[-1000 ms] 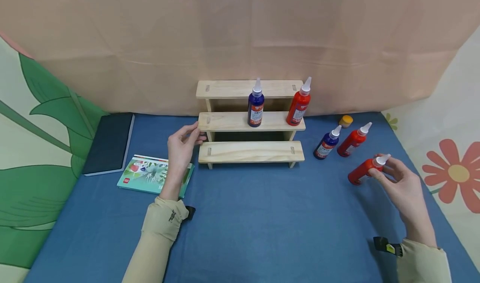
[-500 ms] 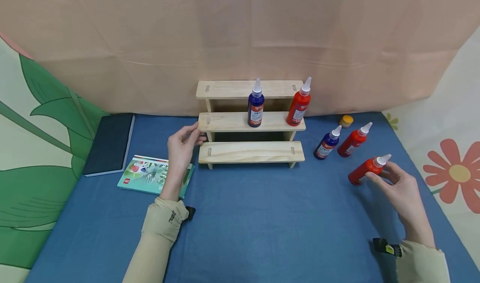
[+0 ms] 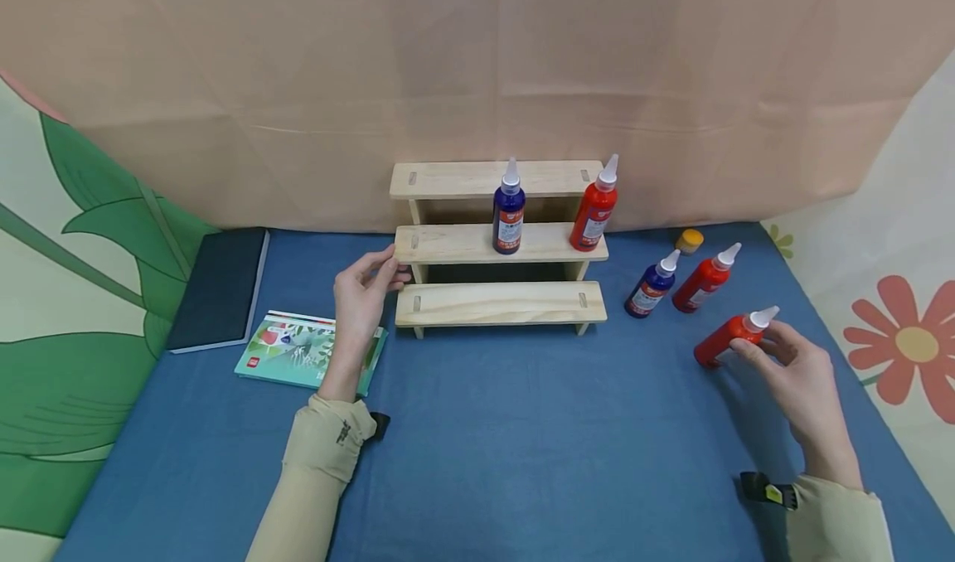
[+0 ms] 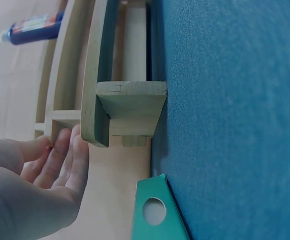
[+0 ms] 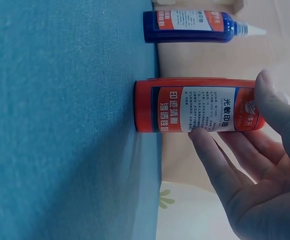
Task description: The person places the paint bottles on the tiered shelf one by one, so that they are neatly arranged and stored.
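Note:
My left hand [image 3: 360, 301] pinches the left end of the middle step of a three-tier wooden shelf [image 3: 500, 302]; in the left wrist view, thumb and fingers meet at that board's corner. On the right, my right hand [image 3: 798, 388] grips a red ink bottle [image 3: 721, 342] with a white nozzle cap near its top. In the right wrist view, this labelled bottle [image 5: 199, 106] has its base on the cloth. A blue bottle [image 3: 509, 220] and another red bottle [image 3: 593, 216] stand upright on the middle step.
Right of the shelf stand a second blue bottle [image 3: 651, 284] and a third red bottle [image 3: 705, 278], with a yellow-lidded jar [image 3: 690, 240] behind them. A teal booklet [image 3: 287, 351] lies under the left forearm, and a dark notebook [image 3: 220, 288] farther left. Blue cloth [image 3: 537, 454] covers the table.
The right hand's fingers have shifted slightly on the red bottle, which stays in place. My left hand keeps its hold on the shelf.

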Available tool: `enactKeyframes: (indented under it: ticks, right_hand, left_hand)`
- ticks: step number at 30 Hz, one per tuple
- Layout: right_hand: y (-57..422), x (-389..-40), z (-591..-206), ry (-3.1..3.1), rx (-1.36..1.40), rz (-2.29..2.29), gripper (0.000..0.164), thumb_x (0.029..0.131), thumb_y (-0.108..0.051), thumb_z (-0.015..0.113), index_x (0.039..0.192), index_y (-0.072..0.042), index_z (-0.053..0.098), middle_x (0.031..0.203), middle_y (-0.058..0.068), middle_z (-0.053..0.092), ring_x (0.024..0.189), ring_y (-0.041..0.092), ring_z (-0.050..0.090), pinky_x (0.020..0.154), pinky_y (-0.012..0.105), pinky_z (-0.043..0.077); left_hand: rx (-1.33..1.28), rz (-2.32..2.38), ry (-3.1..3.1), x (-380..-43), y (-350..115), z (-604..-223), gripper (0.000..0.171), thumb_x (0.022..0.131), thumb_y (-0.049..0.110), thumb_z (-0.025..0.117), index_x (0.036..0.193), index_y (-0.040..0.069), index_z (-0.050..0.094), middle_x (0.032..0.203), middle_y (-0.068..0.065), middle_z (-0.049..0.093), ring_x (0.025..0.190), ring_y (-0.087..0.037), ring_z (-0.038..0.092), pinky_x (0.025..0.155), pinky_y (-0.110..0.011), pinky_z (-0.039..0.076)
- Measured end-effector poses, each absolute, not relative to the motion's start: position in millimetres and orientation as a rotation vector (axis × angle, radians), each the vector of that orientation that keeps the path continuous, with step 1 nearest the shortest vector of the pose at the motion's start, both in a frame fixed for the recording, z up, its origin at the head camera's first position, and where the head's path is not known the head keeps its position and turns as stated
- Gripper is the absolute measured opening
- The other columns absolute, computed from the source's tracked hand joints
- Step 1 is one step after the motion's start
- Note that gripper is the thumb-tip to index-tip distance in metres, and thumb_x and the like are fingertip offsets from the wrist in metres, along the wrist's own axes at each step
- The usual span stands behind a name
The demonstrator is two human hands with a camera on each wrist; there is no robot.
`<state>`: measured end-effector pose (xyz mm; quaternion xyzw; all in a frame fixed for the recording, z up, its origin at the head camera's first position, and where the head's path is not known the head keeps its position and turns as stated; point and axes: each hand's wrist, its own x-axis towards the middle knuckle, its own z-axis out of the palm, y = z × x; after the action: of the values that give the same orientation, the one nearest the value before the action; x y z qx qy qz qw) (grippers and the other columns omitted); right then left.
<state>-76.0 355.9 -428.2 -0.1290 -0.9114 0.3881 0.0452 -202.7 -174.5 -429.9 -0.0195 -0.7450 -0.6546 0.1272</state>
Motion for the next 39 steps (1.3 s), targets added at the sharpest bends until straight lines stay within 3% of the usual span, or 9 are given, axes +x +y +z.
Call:
enactKeyframes:
  ticks: [14,25,33,39]
  right_hand:
    - [355,-77,-428,-2.787,-0.412,1.177,0.063,0.107,-0.037,0.068,0.154,0.002,0.052,0.143,0.028,0.057,0.125,0.049,0.055,0.074,0.012,0.047]
    - [356,-76,-430,-2.784,-0.416,1.156,0.063,0.107,-0.038,0.069,0.154,0.0,0.053,0.143,0.026,0.058,0.119,0.037,0.058,0.074,0.009,0.046]
    - [352,-77,-427,-2.782,-0.42,1.17,0.063,0.107,-0.038,0.069,0.154,-0.001,0.053,0.143,0.025,0.058,0.123,0.041,0.057,0.076,0.016,0.048]
    - [346,-80,-422,-2.756,-0.383,1.166,0.06,0.105,-0.037,0.072,0.151,-0.002,0.057,0.139,0.023,0.06,0.113,0.02,0.059,0.076,0.01,0.046]
  left_hand:
    - [-0.051,-1.914,-2.162,-203,-174,-428,0.03,0.109,0.008,0.065,0.136,-0.004,0.07,0.116,-0.027,0.073,0.092,-0.02,0.077,0.083,-0.027,0.066]
    - [-0.062,-1.926,-2.146,-202,-173,-428,0.031,0.108,0.006,0.065,0.137,-0.004,0.07,0.114,-0.029,0.073,0.088,-0.014,0.076,0.082,-0.026,0.066]
    - [-0.054,-1.92,-2.156,-203,-174,-429,0.031,0.109,0.008,0.065,0.137,-0.004,0.07,0.114,-0.028,0.073,0.09,-0.018,0.077,0.083,-0.026,0.066]
    - [-0.049,-1.912,-2.164,-203,-173,-429,0.031,0.109,0.008,0.065,0.137,-0.003,0.07,0.115,-0.029,0.073,0.093,-0.026,0.077,0.084,-0.026,0.065]
